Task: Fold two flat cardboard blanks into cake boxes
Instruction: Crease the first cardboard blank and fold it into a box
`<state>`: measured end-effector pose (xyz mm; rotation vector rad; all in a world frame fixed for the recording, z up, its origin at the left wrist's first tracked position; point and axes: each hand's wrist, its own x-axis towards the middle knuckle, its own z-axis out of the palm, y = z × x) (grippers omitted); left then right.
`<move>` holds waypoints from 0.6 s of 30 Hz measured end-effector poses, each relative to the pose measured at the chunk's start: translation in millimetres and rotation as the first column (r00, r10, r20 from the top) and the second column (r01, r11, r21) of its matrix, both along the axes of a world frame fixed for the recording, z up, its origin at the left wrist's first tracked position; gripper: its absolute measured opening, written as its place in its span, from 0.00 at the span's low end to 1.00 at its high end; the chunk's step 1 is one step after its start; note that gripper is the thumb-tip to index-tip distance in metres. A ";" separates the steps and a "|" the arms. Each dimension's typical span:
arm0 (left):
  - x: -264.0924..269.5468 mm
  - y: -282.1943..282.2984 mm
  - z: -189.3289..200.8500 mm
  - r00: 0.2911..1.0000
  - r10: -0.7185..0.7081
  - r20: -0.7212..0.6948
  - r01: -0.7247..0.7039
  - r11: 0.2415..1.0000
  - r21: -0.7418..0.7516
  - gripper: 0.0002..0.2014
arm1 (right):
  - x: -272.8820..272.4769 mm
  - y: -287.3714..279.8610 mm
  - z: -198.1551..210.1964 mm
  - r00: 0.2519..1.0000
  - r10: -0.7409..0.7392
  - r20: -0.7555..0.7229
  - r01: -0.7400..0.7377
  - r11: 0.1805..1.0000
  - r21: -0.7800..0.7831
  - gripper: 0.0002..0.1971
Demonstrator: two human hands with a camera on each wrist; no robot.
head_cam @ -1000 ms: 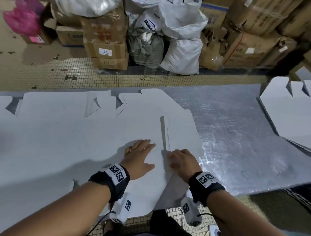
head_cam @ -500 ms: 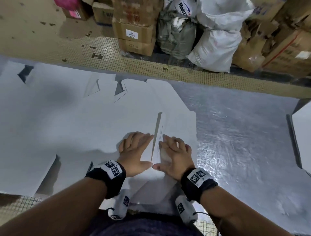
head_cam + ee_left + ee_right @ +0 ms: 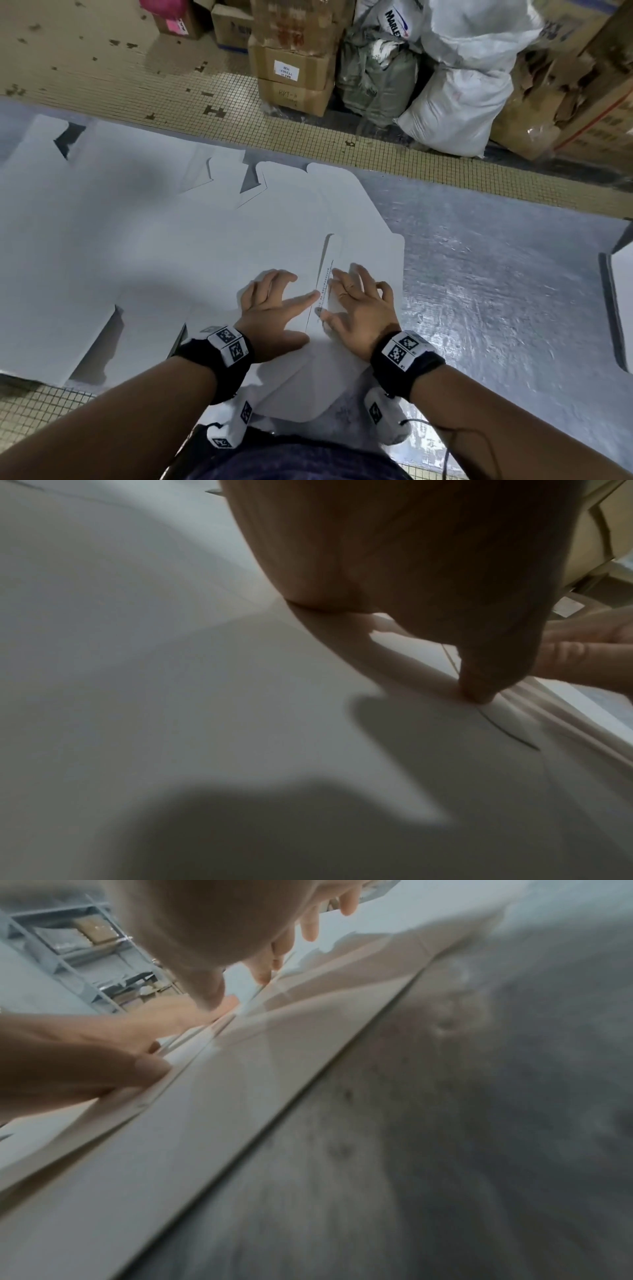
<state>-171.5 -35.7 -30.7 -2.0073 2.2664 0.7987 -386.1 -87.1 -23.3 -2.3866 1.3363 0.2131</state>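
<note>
A large white cardboard blank [image 3: 171, 246] lies flat on a silver foil mat [image 3: 496, 291]. Its right panel [image 3: 370, 246] is folded over leftward, and the panel's free edge [image 3: 323, 260] runs away from me between my hands. My left hand [image 3: 274, 298] presses on the blank just left of that edge, fingers spread. In the left wrist view its thumb tip [image 3: 476, 693] pushes down by a curved cut. My right hand [image 3: 356, 298] presses on the folded panel with arched, spread fingers. A second blank [image 3: 625, 274] shows at the right edge.
Beyond the mat a strip of small-tiled floor [image 3: 308, 137] runs across. Behind it stand stacked brown cartons [image 3: 294, 58], white sacks [image 3: 459, 102] and a grey-green bag [image 3: 373, 78]. More cartons [image 3: 565, 113] fill the far right. The mat's right half is bare foil.
My right hand has uncurled and now lies with spread fingers on the folded panel. Both hands have crept a little forward along the panel's edge. My head has tipped down.
</note>
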 end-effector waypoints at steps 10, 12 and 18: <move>1.4 2.4 -4.2 0.998 -0.022 0.060 0.023 1.000 -0.017 0.42 | 3.8 -22.0 -1.9 0.988 0.125 -0.093 -0.128 0.991 -0.026 0.43; 1.5 1.4 -3.8 0.998 -0.028 0.059 0.029 0.999 -0.018 0.42 | 1.1 -29.2 -2.7 0.986 0.152 -0.072 -0.155 0.987 -0.041 0.44; 3.6 2.0 -5.6 0.997 -0.041 0.068 0.042 0.999 -0.019 0.43 | 1.6 -43.7 -7.3 0.999 0.036 -0.005 -0.036 0.999 -0.011 0.38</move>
